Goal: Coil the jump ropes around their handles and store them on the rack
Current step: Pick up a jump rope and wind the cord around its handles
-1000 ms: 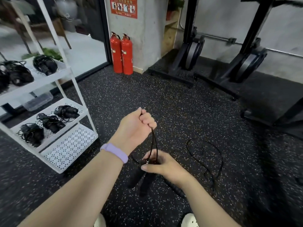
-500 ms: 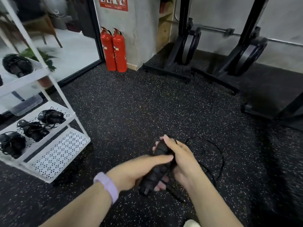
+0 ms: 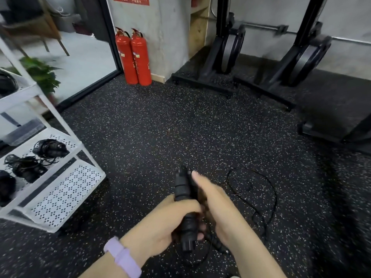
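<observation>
Across the speckled rubber floor (image 3: 160, 127), a white rack (image 3: 66, 183) at the left carries coiled ropes (image 3: 50, 147) on its perforated shelves. Near the bottom centre, the left hand (image 3: 166, 223) wraps its fingers around the black jump rope handles (image 3: 185, 207), held upright. The right hand (image 3: 216, 207) lies against them, fingers extended. The thin cord (image 3: 259, 195) trails loose on the floor to the right.

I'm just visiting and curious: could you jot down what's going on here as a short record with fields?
Left hand: grips the black jump rope handles
Right hand: against the handles, fingers extended
Loose rope: trails on the speckled floor, not yet coiled
Rack: white, at left, holds coiled ropes
Background: two red fire extinguishers
</observation>
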The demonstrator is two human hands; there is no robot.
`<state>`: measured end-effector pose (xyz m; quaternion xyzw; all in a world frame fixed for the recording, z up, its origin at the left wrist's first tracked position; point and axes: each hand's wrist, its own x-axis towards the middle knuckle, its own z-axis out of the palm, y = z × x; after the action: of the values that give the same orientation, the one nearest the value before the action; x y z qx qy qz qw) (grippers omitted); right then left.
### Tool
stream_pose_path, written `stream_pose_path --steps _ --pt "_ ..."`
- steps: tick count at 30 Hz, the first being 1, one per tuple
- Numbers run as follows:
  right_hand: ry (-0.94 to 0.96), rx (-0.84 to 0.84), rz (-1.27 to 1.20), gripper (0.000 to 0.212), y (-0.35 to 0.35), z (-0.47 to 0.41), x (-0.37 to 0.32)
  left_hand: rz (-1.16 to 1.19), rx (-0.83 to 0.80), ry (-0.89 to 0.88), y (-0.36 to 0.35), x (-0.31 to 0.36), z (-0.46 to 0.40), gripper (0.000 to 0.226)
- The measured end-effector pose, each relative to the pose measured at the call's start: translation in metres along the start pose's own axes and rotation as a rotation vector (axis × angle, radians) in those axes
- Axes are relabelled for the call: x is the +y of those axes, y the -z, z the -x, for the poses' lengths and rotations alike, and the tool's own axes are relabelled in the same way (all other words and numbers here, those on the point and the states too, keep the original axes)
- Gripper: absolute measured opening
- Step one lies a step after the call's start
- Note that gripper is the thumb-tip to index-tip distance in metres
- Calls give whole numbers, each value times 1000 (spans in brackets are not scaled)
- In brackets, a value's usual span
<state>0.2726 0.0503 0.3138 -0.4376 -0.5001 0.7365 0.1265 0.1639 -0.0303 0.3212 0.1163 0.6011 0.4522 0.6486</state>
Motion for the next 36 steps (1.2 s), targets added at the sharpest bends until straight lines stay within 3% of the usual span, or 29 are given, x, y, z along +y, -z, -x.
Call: stream_pose_path --steps 3,5,10,15,17,20,22,24,26,29,31,36 --pt "4 -94 6 38 -7 9 4 -308 129 -159 4 5 -4 21" --pt "-25 -114 -98 35 -12 11 4 -465 133 -239 3 7 -1 28" --pt "-112 -240 -338 35 -7 10 -4 -669 137 -405 2 15 0 40" --pt "-128 -353 -306 35 1 9 -10 -833 165 -529 6 17 1 40" --pt "-102 -377 -218 41 4 8 -10 -932 151 -559 13 17 4 50" --pt "-123 -375 -249 32 5 5 -8 -1142 85 -479 30 21 12 76" --pt "-166 -421 -406 39 5 3 -6 -1129 96 -445 43 24 16 69" --pt "-224 -517 -556 52 7 0 -7 -1095 171 -591 56 27 17 41" --pt "-296 -652 -646 50 8 -2 -7 -970 251 -735 71 31 11 17" --pt "-322 -827 -664 46 6 -2 -6 -571 244 -644 79 38 -4 21" --pt "-288 -891 -665 50 4 -3 -6 -406 166 -538 80 36 -16 45" --pt "-197 -850 -749 68 5 -10 -9 -211 208 -510 77 38 -21 46"
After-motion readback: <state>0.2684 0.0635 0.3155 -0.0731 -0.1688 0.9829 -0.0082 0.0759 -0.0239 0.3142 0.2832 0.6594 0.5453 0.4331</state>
